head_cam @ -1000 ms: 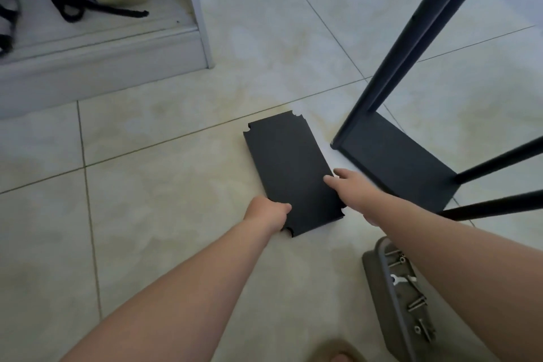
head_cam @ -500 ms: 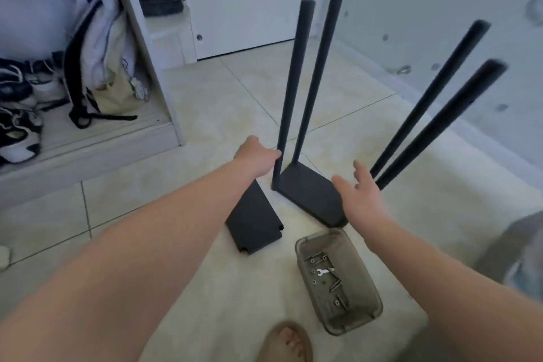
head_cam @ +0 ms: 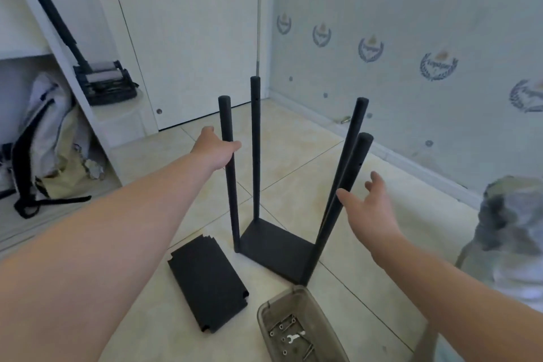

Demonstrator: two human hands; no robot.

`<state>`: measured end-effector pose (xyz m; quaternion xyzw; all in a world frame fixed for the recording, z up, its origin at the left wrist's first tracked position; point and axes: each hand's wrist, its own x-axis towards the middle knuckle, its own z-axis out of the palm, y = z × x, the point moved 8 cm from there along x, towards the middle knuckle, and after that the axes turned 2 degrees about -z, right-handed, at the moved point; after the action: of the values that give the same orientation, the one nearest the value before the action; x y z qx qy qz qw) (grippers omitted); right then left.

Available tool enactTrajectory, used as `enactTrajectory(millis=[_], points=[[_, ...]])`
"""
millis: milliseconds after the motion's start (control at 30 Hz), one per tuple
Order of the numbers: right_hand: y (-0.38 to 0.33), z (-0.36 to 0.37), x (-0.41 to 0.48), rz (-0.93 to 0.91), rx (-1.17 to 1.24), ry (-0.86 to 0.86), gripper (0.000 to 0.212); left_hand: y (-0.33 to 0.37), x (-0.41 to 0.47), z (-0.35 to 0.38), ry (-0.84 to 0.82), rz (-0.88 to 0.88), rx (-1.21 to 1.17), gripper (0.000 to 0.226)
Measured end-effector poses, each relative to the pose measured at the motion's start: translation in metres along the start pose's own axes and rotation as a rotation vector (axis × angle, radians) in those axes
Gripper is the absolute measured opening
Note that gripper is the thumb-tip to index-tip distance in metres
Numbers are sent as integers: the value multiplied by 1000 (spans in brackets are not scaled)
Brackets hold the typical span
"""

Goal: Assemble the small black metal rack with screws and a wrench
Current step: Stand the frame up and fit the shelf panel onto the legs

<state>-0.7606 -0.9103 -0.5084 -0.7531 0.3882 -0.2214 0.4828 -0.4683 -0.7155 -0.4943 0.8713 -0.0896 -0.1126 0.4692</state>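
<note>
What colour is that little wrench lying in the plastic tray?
Pale, whitish silver; the small flat wrench shows best in the head view.

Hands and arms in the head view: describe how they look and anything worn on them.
Both arms are bare as far up as the frame shows: the left arm and right arm carry no sleeve, watch or band. The left hand and right hand wear no gloves, and no ring shows on the fingers in view.

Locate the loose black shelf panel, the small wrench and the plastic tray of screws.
loose black shelf panel [head_cam: 208,282]: head view, middle of its top face.
small wrench [head_cam: 294,337]: head view, middle of its handle.
plastic tray [head_cam: 271,301]: head view, far left rim.
</note>
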Motion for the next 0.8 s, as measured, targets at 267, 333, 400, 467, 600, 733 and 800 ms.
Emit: enactTrajectory(millis=[267,333,400,467,600,733,800], points=[[7,22,74,-35,-55,-8,11,-13,46,31,-119,27,-26,22],[4,21,89,-70,-44,10,8,-20,48,40,-118,41,-7,16],[-5,22,102,-109,-43,29,13,-19,48,42,-100,69,-22,13],[-14,24,112,-144,-52,42,14,-18,47,37,-75,82,-42,11],[-40,30,118,-218,-34,40,11,-20,32,5,-6,113,-60,12],[-78,43,106,-299,16,2,10,-19,6,-50,107,154,-66,13],[-101,52,93,-341,48,-35,11,-18,-13,-83,159,165,-64,13]])
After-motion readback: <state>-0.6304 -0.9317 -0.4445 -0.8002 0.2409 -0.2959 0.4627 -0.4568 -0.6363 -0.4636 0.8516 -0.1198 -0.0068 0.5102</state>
